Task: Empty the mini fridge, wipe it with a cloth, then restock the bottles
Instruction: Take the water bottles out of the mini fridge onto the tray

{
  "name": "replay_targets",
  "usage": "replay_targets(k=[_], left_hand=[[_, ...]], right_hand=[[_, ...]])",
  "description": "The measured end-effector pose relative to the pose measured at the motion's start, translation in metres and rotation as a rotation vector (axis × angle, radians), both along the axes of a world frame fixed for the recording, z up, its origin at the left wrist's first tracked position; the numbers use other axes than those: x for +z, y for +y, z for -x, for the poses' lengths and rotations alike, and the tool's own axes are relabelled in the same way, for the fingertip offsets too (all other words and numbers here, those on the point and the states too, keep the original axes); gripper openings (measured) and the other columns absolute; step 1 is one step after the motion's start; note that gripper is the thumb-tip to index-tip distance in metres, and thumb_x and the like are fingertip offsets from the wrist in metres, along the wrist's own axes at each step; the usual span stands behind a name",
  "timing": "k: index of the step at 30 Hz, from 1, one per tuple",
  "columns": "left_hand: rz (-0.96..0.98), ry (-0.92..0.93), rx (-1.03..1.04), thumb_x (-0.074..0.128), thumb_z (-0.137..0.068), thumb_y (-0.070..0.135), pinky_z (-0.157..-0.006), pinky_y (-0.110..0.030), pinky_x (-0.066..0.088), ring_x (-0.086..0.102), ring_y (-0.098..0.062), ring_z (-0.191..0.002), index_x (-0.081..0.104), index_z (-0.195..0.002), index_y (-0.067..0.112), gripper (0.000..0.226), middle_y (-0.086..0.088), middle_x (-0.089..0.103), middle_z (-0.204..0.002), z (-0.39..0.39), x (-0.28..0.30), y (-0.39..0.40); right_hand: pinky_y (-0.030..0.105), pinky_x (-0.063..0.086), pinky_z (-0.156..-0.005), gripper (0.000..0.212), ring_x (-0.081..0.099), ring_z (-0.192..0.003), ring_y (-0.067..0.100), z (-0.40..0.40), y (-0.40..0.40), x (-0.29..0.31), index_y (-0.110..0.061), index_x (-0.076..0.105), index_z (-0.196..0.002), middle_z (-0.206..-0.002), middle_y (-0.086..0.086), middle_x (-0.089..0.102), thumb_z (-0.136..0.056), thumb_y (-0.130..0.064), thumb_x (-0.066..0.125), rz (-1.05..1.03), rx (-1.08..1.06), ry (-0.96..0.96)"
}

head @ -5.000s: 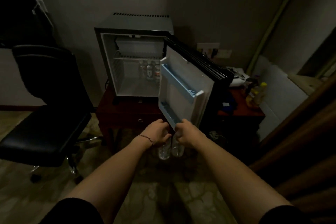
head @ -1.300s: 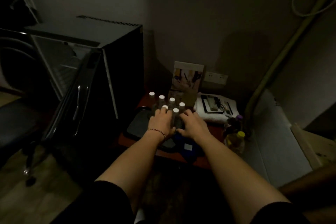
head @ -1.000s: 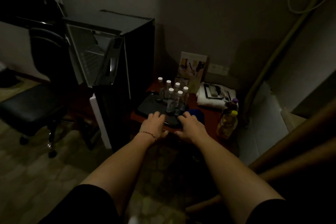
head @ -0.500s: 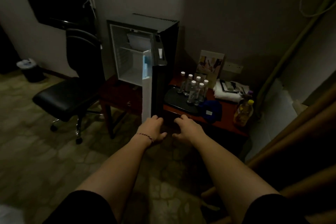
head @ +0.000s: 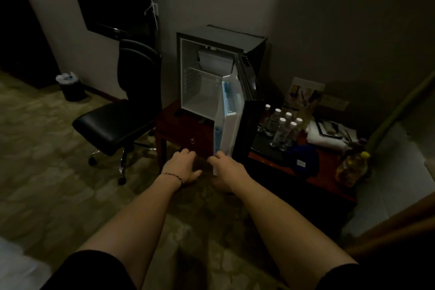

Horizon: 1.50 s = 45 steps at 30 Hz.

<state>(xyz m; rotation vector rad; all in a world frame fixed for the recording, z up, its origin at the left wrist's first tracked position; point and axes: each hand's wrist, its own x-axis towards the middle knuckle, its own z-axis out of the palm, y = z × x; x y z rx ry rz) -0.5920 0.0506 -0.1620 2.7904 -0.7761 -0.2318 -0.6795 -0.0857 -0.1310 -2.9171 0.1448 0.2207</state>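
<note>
Fridge [head: 207, 82] open; hands [head: 202, 169] empty, half-spread.

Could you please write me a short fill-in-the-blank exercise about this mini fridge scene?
1. The black mini fridge has its door standing ____.
2. The clear white-capped bottles number ____.
3. The bottles stand on a black ____.
4. The left hand and right hand each hold ____.

Missing words: open; six; tray; nothing

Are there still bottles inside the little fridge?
No, the fridge looks bare inside, and the bottles stand together on the table to its right.
</note>
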Motion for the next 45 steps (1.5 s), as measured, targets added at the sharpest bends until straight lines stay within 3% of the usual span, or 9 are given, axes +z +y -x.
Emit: replay_targets(k=[6,10,17,29,36,45], left_hand=[[-0.008,0.003,0.052,0.067,-0.086,0.044,-0.096,-0.04,0.05,0.05,-0.02,-0.114,0.051,-0.125,0.022,0.047,-0.001,0.049,-0.126,-0.065,0.009,0.001],[-0.015,0.003,0.069,0.066,-0.086,0.045,-0.095,-0.039,0.05,0.049,-0.021,-0.114,0.05,-0.125,0.022,0.048,-0.002,0.049,-0.126,-0.111,0.01,0.005],[-0.025,0.04,0.069,0.065,-0.087,0.044,-0.096,-0.041,0.049,0.049,-0.021,-0.116,0.05,-0.128,0.022,0.049,-0.002,0.049,-0.128,-0.212,0.001,0.003],[-0.036,-0.022,-0.198,0.063,-0.086,0.05,-0.096,-0.042,0.049,0.048,-0.024,-0.119,0.047,-0.13,0.02,0.055,-0.004,0.048,-0.129,-0.42,0.016,-0.054],[-0.068,0.02,-0.384,0.062,-0.087,0.052,-0.098,-0.042,0.048,0.046,-0.026,-0.121,0.046,-0.132,0.02,0.058,-0.004,0.046,-0.131,-0.477,0.007,-0.112],[-0.156,0.104,-0.392,0.063,-0.087,0.051,-0.101,-0.044,0.046,0.044,-0.028,-0.126,0.042,-0.138,0.019,0.065,-0.007,0.043,-0.138,-0.536,0.001,-0.19]], right_hand=[[0.04,0.053,-0.088,0.051,0.051,-0.107,0.019,-0.085,-0.009,-0.004,-0.026,0.05,-0.13,-0.126,-0.001,0.043,-0.085,-0.033,0.072,0.015,0.036,0.002],[0.036,0.053,-0.088,0.054,0.051,-0.109,0.018,-0.138,-0.013,-0.011,-0.027,0.048,-0.133,-0.13,-0.002,0.042,-0.085,-0.033,0.073,-0.058,0.021,-0.015],[0.043,0.053,-0.091,0.052,0.05,-0.115,0.023,-0.232,-0.011,-0.029,-0.025,0.047,-0.132,-0.132,0.0,0.04,-0.086,-0.032,0.072,-0.072,-0.008,0.009],[0.045,0.05,-0.092,0.056,0.049,-0.12,0.031,-0.391,-0.053,-0.011,-0.019,0.045,-0.131,-0.132,0.006,0.038,-0.088,-0.045,0.068,-0.007,-0.34,-0.001],[0.045,0.049,-0.097,0.064,0.047,-0.125,0.03,-0.441,-0.092,-0.011,-0.021,0.04,-0.14,-0.14,0.006,0.035,-0.088,-0.044,0.069,-0.015,-0.488,0.077],[0.043,0.048,-0.096,0.054,0.049,-0.125,0.032,-0.496,-0.16,-0.02,-0.018,0.045,-0.136,-0.138,0.01,0.043,-0.092,-0.044,0.064,-0.029,-0.581,0.136]])
